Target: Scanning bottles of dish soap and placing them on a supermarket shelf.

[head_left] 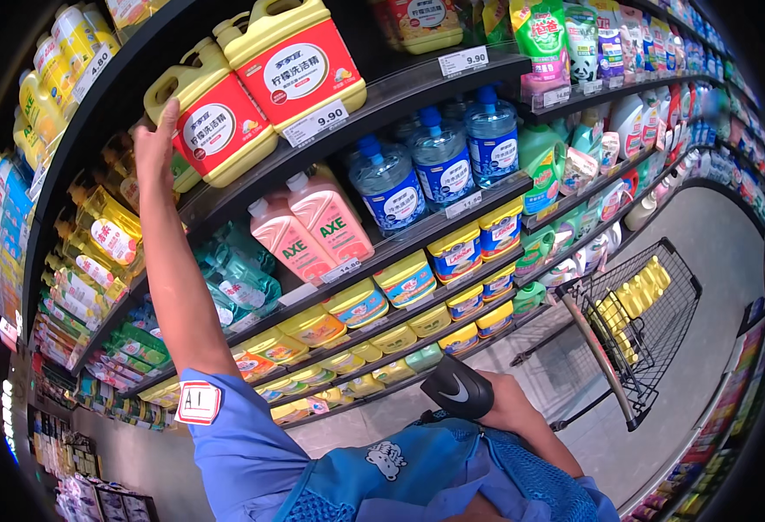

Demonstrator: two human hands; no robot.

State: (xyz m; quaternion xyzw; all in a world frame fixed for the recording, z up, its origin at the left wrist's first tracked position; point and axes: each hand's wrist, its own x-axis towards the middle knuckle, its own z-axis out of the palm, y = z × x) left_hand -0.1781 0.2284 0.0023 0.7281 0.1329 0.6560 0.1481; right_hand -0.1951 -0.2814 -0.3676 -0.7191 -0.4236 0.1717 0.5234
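My left hand (157,143) is raised at the upper left, against the left side of a yellow plastic jug of dish detergent with a red label (216,130). Its thumb points up beside the jug's handle; the other fingers are mostly hidden. A second, matching jug (297,65) stands just right of it on the same black shelf (415,88). My right hand (506,401) is low, in front of my blue vest, beside a black object with a Nike swoosh (458,388). That object covers part of the hand, so its grip is unclear.
Pink detergent bottles (320,222) and blue-capped clear bottles (389,186) stand one shelf lower, above rows of yellow tubs (356,303). Amber pump bottles (111,225) fill a shelf at left. A wire shopping cart (672,326) holding yellow bottles (630,297) stands on the floor at right.
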